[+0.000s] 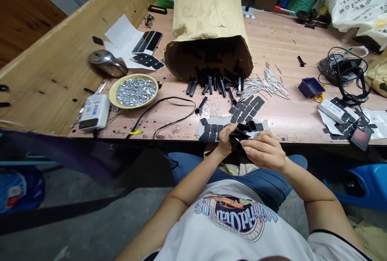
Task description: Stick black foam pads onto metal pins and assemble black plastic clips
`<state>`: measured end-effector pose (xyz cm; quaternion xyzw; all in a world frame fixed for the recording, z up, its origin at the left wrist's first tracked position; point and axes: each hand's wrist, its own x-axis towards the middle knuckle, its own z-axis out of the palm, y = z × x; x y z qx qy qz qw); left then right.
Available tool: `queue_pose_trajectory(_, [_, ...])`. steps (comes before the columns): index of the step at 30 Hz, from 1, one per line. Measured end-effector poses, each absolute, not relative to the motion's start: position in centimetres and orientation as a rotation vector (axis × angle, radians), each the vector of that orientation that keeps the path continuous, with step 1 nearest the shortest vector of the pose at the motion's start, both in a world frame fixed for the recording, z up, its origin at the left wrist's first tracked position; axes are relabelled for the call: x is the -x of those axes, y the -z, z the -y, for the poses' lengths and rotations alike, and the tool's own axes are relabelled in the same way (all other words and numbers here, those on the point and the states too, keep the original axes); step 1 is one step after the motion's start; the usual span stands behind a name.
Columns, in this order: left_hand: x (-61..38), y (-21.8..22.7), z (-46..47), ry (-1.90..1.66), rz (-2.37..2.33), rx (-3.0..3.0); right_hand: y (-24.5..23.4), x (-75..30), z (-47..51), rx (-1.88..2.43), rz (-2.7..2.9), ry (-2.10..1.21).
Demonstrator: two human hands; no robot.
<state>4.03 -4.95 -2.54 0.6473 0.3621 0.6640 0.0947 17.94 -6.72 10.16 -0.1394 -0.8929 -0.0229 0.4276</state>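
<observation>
My left hand [225, 141] is closed around several black plastic parts [245, 128] just over the table's front edge. Close beside it, my right hand [266, 151] is closed with its fingertips pinching a thin silvery pin [237, 140] against those parts. The pin's far end is hidden among the black plastic. Under and behind my hands lies a sheet of black rounded pads [213, 128]. More black parts [215, 83] spill from the mouth of a large brown paper sack [208, 11]. Loose metal pins [266, 85] lie in a pile right of them.
At the left stand a yellow bowl [112, 99] of small metal pieces, a metal pot [104, 60] and a white box-shaped device [96, 109] with a black cable [169, 99]. To the right are a dark blue small box [311, 86], a strapped headset [352, 77] and a phone [361, 135].
</observation>
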Motion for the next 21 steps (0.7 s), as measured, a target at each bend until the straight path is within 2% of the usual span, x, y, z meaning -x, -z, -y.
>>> queue_pose_trajectory(21, [-4.3, 2.2, 4.8, -1.993, -1.163, -2.134, -7.5, -18.2, 5.6, 0.424, 2.267, 0.014])
